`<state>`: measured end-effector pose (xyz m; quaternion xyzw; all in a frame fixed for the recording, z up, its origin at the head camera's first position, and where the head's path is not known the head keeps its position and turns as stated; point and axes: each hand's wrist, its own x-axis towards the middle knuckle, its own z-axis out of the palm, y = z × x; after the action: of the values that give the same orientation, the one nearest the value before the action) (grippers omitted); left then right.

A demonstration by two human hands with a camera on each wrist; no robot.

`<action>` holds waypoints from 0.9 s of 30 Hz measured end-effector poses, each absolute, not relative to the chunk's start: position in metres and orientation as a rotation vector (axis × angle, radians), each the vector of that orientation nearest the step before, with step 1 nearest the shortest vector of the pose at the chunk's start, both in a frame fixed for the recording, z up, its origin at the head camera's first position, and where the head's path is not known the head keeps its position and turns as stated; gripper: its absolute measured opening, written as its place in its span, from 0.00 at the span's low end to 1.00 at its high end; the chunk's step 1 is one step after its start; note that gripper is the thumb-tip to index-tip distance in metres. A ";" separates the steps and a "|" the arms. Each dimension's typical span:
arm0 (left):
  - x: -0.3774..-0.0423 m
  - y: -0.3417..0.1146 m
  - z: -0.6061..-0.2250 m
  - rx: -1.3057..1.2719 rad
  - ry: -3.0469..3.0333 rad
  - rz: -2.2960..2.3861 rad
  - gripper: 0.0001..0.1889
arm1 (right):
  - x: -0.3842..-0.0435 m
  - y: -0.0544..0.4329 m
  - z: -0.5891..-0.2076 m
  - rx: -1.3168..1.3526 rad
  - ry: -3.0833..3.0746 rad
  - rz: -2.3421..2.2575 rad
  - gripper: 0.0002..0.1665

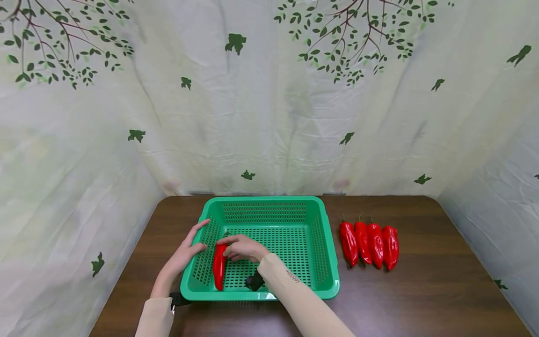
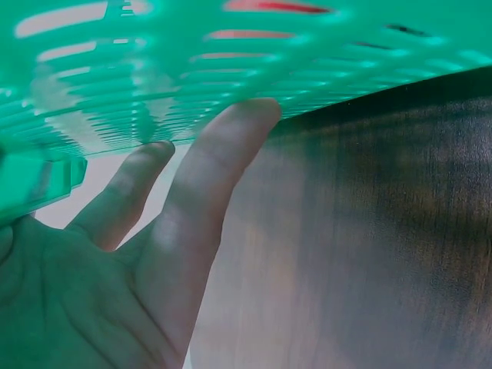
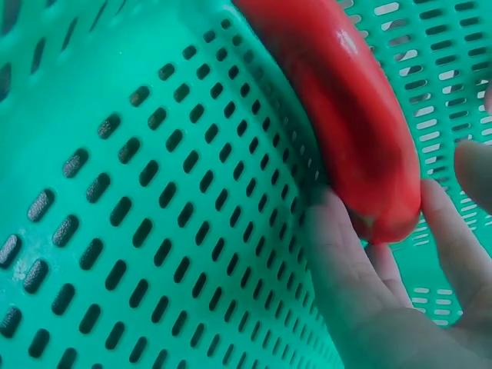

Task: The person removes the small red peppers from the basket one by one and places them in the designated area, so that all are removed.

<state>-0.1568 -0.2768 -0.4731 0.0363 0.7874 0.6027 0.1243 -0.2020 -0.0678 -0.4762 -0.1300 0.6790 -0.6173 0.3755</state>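
A long red pepper (image 1: 219, 267) lies in the green perforated basket (image 1: 263, 200), along its left wall. My right hand (image 1: 245, 248) reaches into the basket and holds the pepper near its stem end. In the right wrist view, fingers lie on both sides of that end of the pepper (image 3: 350, 115). At the basket's left side is my left hand (image 1: 185, 255), its thumb and a finger spread by the rim. The left wrist view shows the straight fingers of the left hand (image 2: 184, 207) against the outside of the slotted wall (image 2: 323, 69).
Several more red peppers (image 1: 375, 243) lie side by side on the brown wooden table (image 1: 425, 285), right of the basket. A pale curtain (image 1: 269, 117) with leaf prints hangs behind the table and along both sides.
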 end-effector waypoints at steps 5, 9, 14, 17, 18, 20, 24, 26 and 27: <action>-0.157 -0.277 -0.473 0.102 2.282 1.767 0.34 | -0.202 -0.067 -0.475 -0.337 1.718 -1.579 0.26; -0.158 -0.277 -0.473 0.094 2.278 1.774 0.34 | -0.202 -0.067 -0.475 -0.340 1.708 -1.575 0.25; -0.158 -0.275 -0.472 0.083 2.285 1.765 0.34 | -0.202 -0.065 -0.474 -0.330 1.710 -1.597 0.24; -0.158 -0.274 -0.472 0.080 2.291 1.765 0.34 | -0.204 -0.062 -0.474 -0.322 1.724 -1.614 0.23; -0.158 -0.274 -0.472 0.088 2.292 1.765 0.34 | -0.204 -0.061 -0.474 -0.320 1.725 -1.622 0.23; -0.159 -0.275 -0.472 0.104 2.291 1.767 0.34 | -0.205 -0.058 -0.474 -0.321 1.725 -1.638 0.23; -0.160 -0.276 -0.473 0.118 2.290 1.777 0.34 | -0.207 -0.053 -0.473 -0.326 1.710 -1.674 0.22; -0.160 -0.276 -0.474 0.112 2.292 1.777 0.34 | -0.208 -0.050 -0.472 -0.324 1.703 -1.689 0.22; -0.160 -0.276 -0.474 0.106 2.294 1.776 0.34 | -0.208 -0.049 -0.471 -0.324 1.699 -1.695 0.22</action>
<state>-0.1600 -0.2763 -0.4741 0.0363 0.7846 0.6074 0.1188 -0.2075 -0.0490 -0.4714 -0.1252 0.6567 -0.6550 0.3522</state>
